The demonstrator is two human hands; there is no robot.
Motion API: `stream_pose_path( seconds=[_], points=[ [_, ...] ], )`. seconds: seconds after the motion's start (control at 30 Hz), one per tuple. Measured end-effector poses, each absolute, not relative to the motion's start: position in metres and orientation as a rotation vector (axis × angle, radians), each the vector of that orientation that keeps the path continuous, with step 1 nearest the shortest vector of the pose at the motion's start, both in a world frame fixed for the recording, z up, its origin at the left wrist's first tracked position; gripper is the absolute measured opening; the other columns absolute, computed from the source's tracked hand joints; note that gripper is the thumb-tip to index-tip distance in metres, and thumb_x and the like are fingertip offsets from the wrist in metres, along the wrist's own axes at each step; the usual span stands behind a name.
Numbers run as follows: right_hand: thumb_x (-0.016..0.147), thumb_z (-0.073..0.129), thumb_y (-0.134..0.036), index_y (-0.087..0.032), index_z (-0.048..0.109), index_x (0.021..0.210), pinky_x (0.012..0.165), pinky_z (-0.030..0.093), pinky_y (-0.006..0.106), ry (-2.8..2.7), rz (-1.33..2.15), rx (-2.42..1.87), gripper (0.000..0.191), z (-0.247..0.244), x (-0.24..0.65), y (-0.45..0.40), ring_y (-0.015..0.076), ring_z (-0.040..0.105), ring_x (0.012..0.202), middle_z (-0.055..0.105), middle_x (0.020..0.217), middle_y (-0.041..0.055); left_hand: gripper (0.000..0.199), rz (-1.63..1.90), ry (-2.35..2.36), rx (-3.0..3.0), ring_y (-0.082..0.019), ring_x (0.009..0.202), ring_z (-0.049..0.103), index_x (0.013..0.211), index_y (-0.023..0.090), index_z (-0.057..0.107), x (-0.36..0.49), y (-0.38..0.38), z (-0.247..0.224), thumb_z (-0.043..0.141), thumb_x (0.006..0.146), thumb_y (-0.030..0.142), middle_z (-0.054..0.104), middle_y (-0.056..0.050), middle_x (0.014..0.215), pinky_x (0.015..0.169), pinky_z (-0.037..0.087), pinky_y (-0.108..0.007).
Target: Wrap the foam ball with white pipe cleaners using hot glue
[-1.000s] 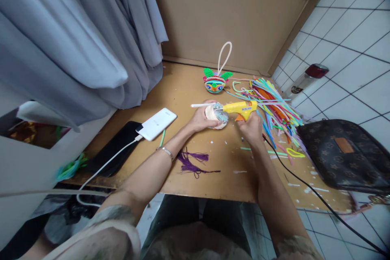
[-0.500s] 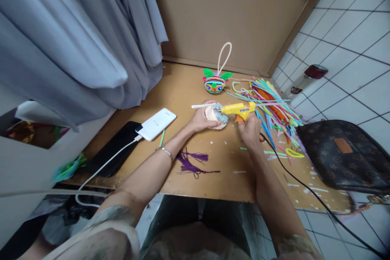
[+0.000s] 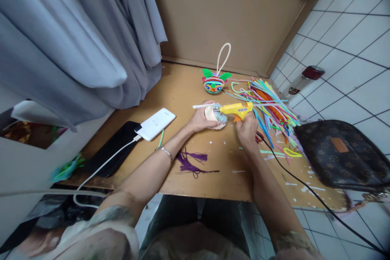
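My left hand (image 3: 199,118) is closed around a round, cream-rimmed craft piece (image 3: 218,122) with pale blue and white stuff inside. A white stick (image 3: 199,107) pokes out to the left above that hand. In my right hand (image 3: 247,128) is a yellow hot glue gun (image 3: 237,109), its fingers wrapped round the handle near the orange trigger. The gun's nozzle points left and reaches the inside of the round piece; whether it touches cannot be made out. A clear glue stick sticks out of the gun's back.
A colourful animal-head ornament (image 3: 213,83) with a white loop stands behind my hands. Pipe cleaners (image 3: 274,103) lie heaped to the right, beside a brown patterned bag (image 3: 344,152). Purple tassels (image 3: 191,162) lie in front; a white power bank (image 3: 157,124) and black phone (image 3: 115,150) are left. A black cord (image 3: 301,180) trails right.
Almost nothing differs. The glue gun and my right hand have shifted very slightly left, along with a small shift of the whole view.
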State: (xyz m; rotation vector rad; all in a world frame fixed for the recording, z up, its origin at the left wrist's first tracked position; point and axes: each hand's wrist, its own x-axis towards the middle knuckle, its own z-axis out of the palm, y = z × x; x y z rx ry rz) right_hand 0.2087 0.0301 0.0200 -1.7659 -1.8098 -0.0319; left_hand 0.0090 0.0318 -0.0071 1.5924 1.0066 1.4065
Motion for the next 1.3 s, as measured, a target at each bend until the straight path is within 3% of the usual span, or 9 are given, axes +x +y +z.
stream_pose_path(
  seconds=[0.53, 0.9, 1.3],
  points=[
    [0.086, 0.053, -0.031, -0.015, 0.063, 0.101, 0.070, 0.042, 0.035, -1.722, 0.032, -1.686, 0.025, 0.015, 0.214, 0.037, 0.0292, 0.063, 0.080, 0.070, 0.086, 0.0145, 0.079, 1.401, 1.009, 1.596, -0.030, 0.115, 0.064, 0.123, 0.015, 0.059, 0.008, 0.033, -0.007, 0.089, 0.052, 0.032, 0.064, -0.012, 0.125, 0.101, 0.054, -0.042],
    [0.085, 0.053, -0.022, -0.011, 0.064, 0.104, 0.067, 0.037, 0.033, -1.826, -0.084, -1.855, 0.024, 0.024, 0.211, 0.030, 0.0284, 0.061, 0.078, 0.069, 0.087, 0.0162, 0.078, 1.392, 1.008, 1.613, -0.027, 0.114, 0.064, 0.122, 0.015, 0.061, 0.008, 0.033, -0.008, 0.090, 0.052, 0.033, 0.061, -0.011, 0.129, 0.100, 0.054, -0.040],
    [0.085, 0.051, -0.018, -0.010, 0.062, 0.111, 0.070, 0.040, 0.035, -1.782, -0.038, -1.819, 0.030, 0.024, 0.205, 0.029, 0.0298, 0.063, 0.082, 0.069, 0.090, 0.0173, 0.077, 1.403, 0.997, 1.593, -0.027, 0.113, 0.063, 0.122, 0.016, 0.060, 0.009, 0.035, -0.010, 0.089, 0.052, 0.032, 0.062, -0.011, 0.129, 0.098, 0.053, -0.039]
  ],
)
